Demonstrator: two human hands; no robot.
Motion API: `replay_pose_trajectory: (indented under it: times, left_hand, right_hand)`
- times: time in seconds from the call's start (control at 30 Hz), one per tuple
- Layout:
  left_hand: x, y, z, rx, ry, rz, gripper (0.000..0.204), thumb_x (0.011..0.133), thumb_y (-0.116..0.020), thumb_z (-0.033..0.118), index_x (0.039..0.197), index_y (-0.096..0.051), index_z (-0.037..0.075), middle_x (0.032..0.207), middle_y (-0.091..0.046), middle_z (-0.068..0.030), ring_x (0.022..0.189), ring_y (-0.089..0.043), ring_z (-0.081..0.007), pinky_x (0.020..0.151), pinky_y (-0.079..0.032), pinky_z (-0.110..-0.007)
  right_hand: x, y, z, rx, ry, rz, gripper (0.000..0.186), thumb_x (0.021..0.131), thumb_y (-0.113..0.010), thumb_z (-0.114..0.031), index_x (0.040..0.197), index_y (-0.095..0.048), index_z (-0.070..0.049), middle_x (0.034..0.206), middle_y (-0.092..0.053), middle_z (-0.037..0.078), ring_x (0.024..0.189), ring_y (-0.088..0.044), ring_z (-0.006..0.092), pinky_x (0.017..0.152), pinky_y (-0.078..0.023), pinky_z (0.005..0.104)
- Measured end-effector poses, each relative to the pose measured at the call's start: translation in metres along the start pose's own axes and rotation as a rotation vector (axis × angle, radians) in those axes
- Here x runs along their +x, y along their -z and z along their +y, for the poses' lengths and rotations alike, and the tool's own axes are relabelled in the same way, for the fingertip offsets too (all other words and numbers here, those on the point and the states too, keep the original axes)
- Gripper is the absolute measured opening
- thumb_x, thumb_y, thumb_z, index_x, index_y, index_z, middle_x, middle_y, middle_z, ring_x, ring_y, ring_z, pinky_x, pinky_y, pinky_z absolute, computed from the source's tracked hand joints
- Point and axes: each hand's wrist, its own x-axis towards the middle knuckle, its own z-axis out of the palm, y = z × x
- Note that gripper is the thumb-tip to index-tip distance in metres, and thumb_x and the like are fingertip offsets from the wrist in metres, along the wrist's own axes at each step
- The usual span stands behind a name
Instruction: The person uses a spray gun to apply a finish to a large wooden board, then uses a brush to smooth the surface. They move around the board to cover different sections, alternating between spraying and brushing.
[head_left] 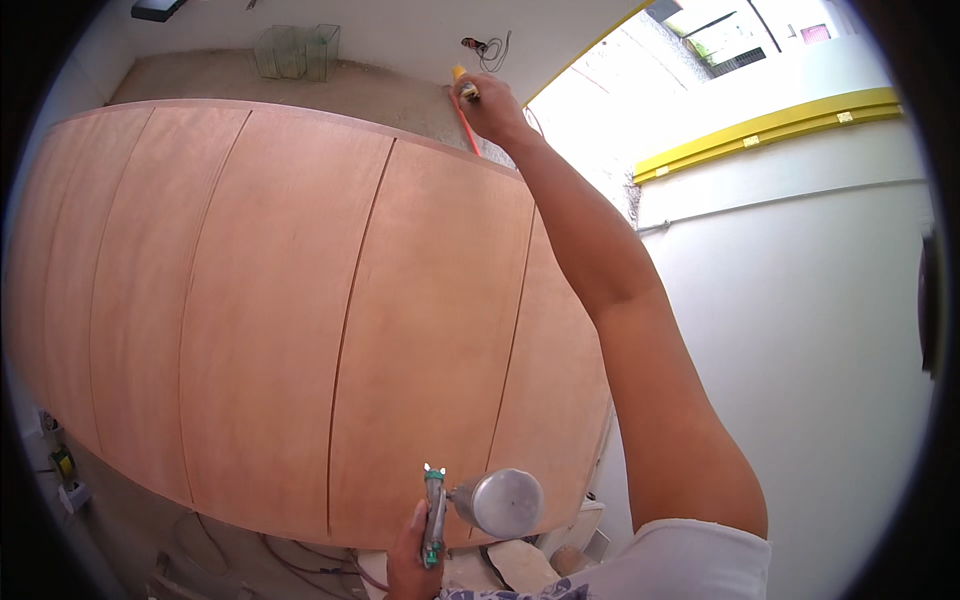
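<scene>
At the lower edge, my left hand (412, 562) is closed round a spray gun (434, 515) with a metal body and green parts. Its round silver cup (508, 503) sticks out to the right, over the near part of a large wooden panel (270, 300). My right arm reaches far across the panel's right side. Beyond the far edge, my right hand (492, 108) is closed on a small yellow-ended thing (459, 73), mostly hidden by the fingers. An orange hose or cord (466, 128) runs down beside that hand; whether it joins the held thing is unclear.
Several dark grooves cross the panel from near to far. Glass pieces (298, 55) stand on the floor by the far wall, where a coiled cable (490, 54) hangs. A white wall with a yellow beam (770, 137) stands on the right. Hoses (300, 568) lie below the near edge.
</scene>
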Motion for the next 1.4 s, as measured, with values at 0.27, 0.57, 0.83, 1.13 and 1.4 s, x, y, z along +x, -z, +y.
replay_pose_trajectory:
  times: [0.27,0.57,0.83,1.13,1.4]
  left_hand:
    - [-0.007,-0.007,-0.005,-0.027,0.171,-0.029,0.061,0.096,-0.066,-0.001,0.153,-0.047,-0.001,0.132,-0.067,-0.0253,0.117,-0.071,-0.0332,0.095,-0.054,-0.038]
    - [-0.010,-0.006,-0.036,0.104,0.141,-0.079,0.070,0.085,-0.070,-0.001,0.153,-0.051,0.007,0.098,-0.064,-0.0216,0.087,-0.067,-0.0404,0.078,-0.055,-0.045]
    - [-0.029,-0.017,-0.035,0.078,0.292,0.001,0.057,0.096,-0.066,0.004,0.151,-0.052,0.006,0.100,-0.064,-0.0216,0.090,-0.067,-0.0385,0.082,-0.053,-0.043]
    - [-0.037,-0.024,-0.025,0.045,0.346,-0.032,0.065,0.093,-0.066,0.001,0.155,-0.050,0.012,0.103,-0.063,-0.0199,0.091,-0.066,-0.0393,0.083,-0.053,-0.045]
    - [-0.035,-0.031,-0.032,0.046,0.235,0.035,0.070,0.090,-0.068,-0.001,0.156,-0.049,0.014,0.103,-0.064,-0.0193,0.090,-0.066,-0.0395,0.082,-0.053,-0.045]
  right_hand:
    - [-0.116,0.045,0.111,-0.188,-0.230,0.190,0.018,0.090,-0.069,-0.011,0.107,-0.070,-0.004,0.104,-0.071,0.015,0.102,-0.070,0.0212,0.079,-0.060,0.0390]
    - [-0.263,0.027,0.024,0.147,-0.123,-0.458,0.018,0.090,-0.075,-0.004,0.106,-0.071,-0.010,0.127,-0.068,0.006,0.110,-0.067,0.0227,0.096,-0.055,0.0400]
    - [-0.356,0.030,-0.018,0.348,-0.202,0.161,0.015,0.092,-0.071,0.000,0.106,-0.069,-0.005,0.126,-0.067,0.018,0.107,-0.069,0.0302,0.090,-0.055,0.0373]
    - [-0.483,0.005,-0.074,0.593,-0.471,-0.246,0.012,0.095,-0.071,-0.003,0.107,-0.068,-0.003,0.129,-0.065,0.017,0.111,-0.067,0.0280,0.095,-0.053,0.0360]
    - [-0.520,-0.024,-0.125,1.200,-1.032,-0.356,0.022,0.097,-0.076,-0.013,0.114,-0.065,-0.006,0.122,-0.065,0.012,0.110,-0.066,0.0235,0.093,-0.055,0.0378]
